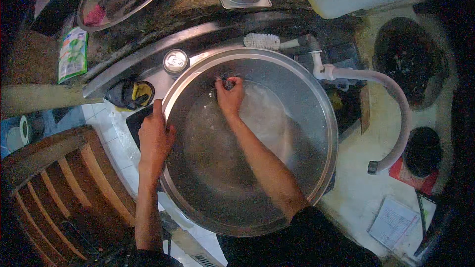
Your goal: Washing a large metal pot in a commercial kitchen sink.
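Observation:
A large, deep, round metal pot (313,111) fills the middle of the view, with a wet sheen and some pale froth over its bottom. My left hand (157,131) holds the pot's left rim, thumb over the edge and index finger stretched along the outside. Deep inside, my right hand (230,94) pinches a small dark object (228,83) against the far left part of the inner wall. The object is mostly hidden by my fingers; it may be a scourer. My right forearm crosses over the pot's near right rim.
Behind the pot are a drink can (176,61), a white-bristled brush (262,40) and a dark-and-yellow cloth item (138,94). A curved grey hose (402,111) arches on the right, near a written paper (394,222). A slatted wooden chair (74,189) stands at left.

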The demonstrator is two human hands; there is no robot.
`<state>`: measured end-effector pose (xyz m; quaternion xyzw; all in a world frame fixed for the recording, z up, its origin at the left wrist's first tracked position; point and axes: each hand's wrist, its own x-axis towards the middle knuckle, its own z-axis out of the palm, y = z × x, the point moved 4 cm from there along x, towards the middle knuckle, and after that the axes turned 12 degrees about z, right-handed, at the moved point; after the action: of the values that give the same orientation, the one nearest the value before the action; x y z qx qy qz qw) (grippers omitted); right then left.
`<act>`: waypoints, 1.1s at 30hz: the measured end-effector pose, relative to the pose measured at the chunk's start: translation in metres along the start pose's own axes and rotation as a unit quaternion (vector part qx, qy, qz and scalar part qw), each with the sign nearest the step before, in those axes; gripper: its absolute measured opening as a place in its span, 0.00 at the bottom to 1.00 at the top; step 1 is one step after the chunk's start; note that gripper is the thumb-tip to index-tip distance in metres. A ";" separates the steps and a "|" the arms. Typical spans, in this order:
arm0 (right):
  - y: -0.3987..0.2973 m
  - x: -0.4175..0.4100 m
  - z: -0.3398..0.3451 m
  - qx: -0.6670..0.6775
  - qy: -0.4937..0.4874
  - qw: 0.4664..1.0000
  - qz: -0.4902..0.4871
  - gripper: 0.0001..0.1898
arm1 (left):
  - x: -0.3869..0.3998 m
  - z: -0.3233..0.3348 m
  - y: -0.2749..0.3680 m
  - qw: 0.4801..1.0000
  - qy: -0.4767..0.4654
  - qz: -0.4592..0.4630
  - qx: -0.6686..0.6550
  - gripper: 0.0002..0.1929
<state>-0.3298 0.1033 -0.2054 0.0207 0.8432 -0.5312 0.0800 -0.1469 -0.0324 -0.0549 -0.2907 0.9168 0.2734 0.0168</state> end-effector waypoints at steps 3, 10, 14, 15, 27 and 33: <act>-0.002 0.001 -0.001 -0.039 0.043 0.998 -0.026 0.15 | 0.000 0.000 0.000 1.000 0.011 0.013 0.005 0.27; 0.000 0.002 -0.011 -0.053 -0.008 0.998 -0.019 0.16 | 0.000 -0.001 0.000 1.000 0.000 0.006 -0.009 0.27; 0.000 0.001 -0.012 -0.026 -0.027 0.999 -0.021 0.19 | 0.000 -0.002 0.001 1.000 -0.001 0.001 -0.012 0.27; 0.001 0.002 -0.012 -0.025 -0.024 0.999 -0.007 0.19 | 0.000 -0.002 0.002 1.000 0.001 0.002 -0.010 0.26; 0.008 0.004 0.004 -0.042 0.047 0.998 -0.015 0.11 | -0.002 -0.002 0.001 1.000 0.004 0.007 -0.001 0.27; 0.005 0.002 -0.008 -0.032 0.040 0.997 -0.064 0.10 | -0.001 0.000 0.000 1.000 0.012 0.004 0.000 0.27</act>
<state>-0.3320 0.1124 -0.2068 -0.0147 0.8617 -0.5071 0.0131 -0.1465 -0.0320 -0.0548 -0.2901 0.9181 0.2700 0.0043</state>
